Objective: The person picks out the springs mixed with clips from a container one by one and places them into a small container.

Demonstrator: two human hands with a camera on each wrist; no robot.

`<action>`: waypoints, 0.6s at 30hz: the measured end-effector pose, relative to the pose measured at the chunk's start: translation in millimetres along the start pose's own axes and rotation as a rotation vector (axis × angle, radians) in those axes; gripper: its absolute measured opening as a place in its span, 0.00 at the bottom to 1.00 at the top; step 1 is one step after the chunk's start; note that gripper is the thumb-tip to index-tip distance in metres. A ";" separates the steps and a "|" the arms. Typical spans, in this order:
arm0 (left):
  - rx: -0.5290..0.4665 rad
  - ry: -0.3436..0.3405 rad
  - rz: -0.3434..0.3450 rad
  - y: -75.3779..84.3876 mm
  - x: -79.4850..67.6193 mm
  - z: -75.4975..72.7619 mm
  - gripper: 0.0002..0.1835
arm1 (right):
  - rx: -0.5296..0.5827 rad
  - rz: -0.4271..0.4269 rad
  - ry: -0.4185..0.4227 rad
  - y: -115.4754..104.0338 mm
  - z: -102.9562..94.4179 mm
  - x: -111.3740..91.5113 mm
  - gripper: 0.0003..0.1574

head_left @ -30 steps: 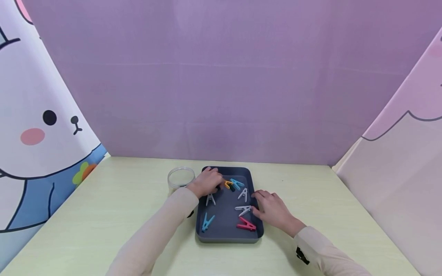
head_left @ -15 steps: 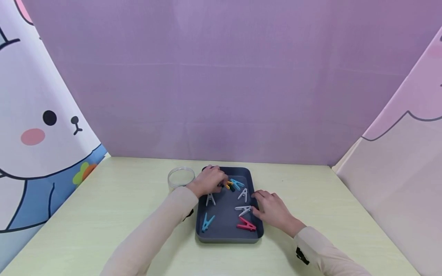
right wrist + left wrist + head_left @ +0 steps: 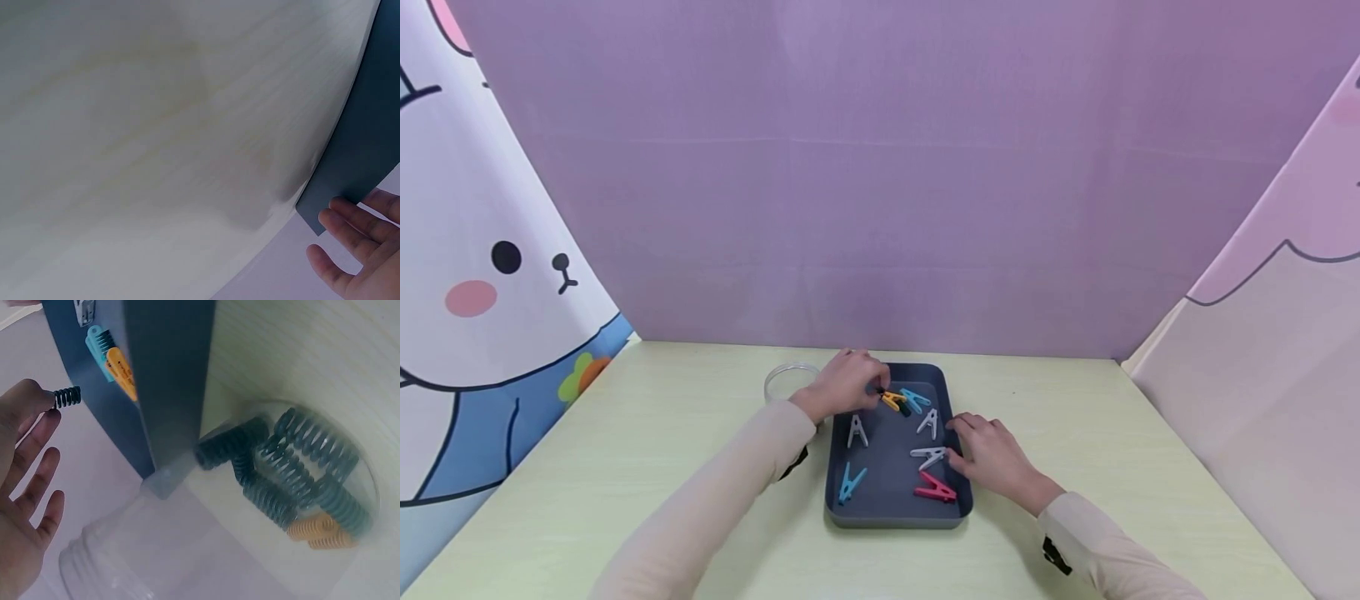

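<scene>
My left hand [image 3: 847,382] is over the far left part of a dark grey tray [image 3: 895,523]. In the left wrist view its thumb and index finger pinch a small dark coil spring [image 3: 67,397], while the other fingers are spread. Just beyond it in the tray lie an orange clip [image 3: 891,401], a light blue clip [image 3: 916,399] and another dark spring [image 3: 105,340]. My right hand [image 3: 994,457] touches the tray's right side with extended fingers, near a white clip [image 3: 928,457].
A clear jar [image 3: 112,562] stands left of the tray, with several dark springs [image 3: 275,497] and orange springs [image 3: 320,531] inside. A red clip [image 3: 936,488], a second light blue clip [image 3: 850,483] and more white clips [image 3: 857,431] lie in the tray.
My left hand has risen slightly and drawn toward the tray's far left edge, with the spring now showing at its fingertips. My right hand has stayed in place.
</scene>
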State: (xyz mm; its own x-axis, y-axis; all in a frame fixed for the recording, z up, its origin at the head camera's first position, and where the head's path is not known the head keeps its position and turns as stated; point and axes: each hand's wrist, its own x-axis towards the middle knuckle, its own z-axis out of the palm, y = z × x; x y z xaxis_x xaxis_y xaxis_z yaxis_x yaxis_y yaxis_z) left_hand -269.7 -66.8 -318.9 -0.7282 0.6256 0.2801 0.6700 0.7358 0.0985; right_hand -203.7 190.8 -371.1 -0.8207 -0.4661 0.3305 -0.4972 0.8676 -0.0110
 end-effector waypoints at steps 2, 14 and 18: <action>-0.014 0.010 -0.009 -0.7 -1.1 -3.8 0.07 | 0.001 0.002 -0.003 0.2 -0.1 0.0 0.22; -0.069 0.086 -0.054 -7.7 -11.9 -19.8 0.09 | 0.016 0.010 -0.014 0.9 0.2 -0.2 0.22; -0.080 0.113 -0.054 -8.7 -17.4 -25.5 0.10 | 0.012 0.010 -0.020 1.5 0.9 0.0 0.22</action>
State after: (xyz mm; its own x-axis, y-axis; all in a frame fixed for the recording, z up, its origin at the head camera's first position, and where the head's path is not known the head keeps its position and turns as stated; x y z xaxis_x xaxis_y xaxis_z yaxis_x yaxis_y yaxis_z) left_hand -259.2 -90.7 -300.3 -0.7456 0.5491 0.3775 0.6430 0.7416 0.1912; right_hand -204.6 191.9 -371.9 -0.8310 -0.4610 0.3113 -0.4923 0.8701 -0.0256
